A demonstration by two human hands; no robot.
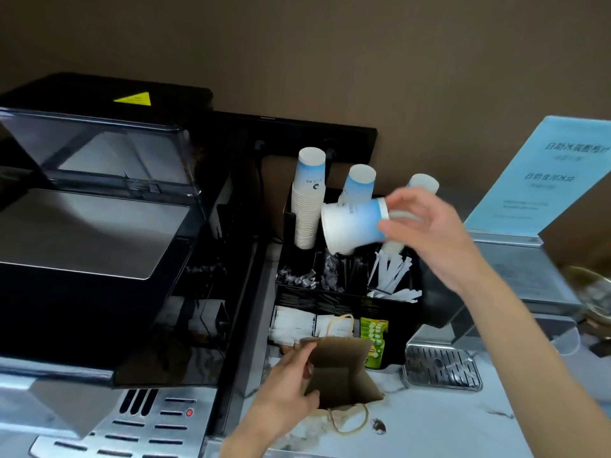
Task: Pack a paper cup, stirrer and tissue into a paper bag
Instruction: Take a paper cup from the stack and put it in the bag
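Note:
My right hand (426,233) grips a white and blue paper cup (352,226) by its base. The cup lies tilted on its side in the air, mouth facing left, above the black organiser. An open brown paper bag (344,375) stands on the marble counter below. My left hand (287,388) holds the bag's left edge, keeping it open. Paper-wrapped stirrers (393,279) lie in the organiser's right compartment. White tissue packets (294,327) fill the front left compartment behind the bag.
Upside-down cup stacks (309,200) stand at the back of the black organiser (396,322). A large black coffee machine (99,242) fills the left. Green tea bags (375,342) sit right of the bag. A metal drip tray (443,366) and a blue sign (542,176) are to the right.

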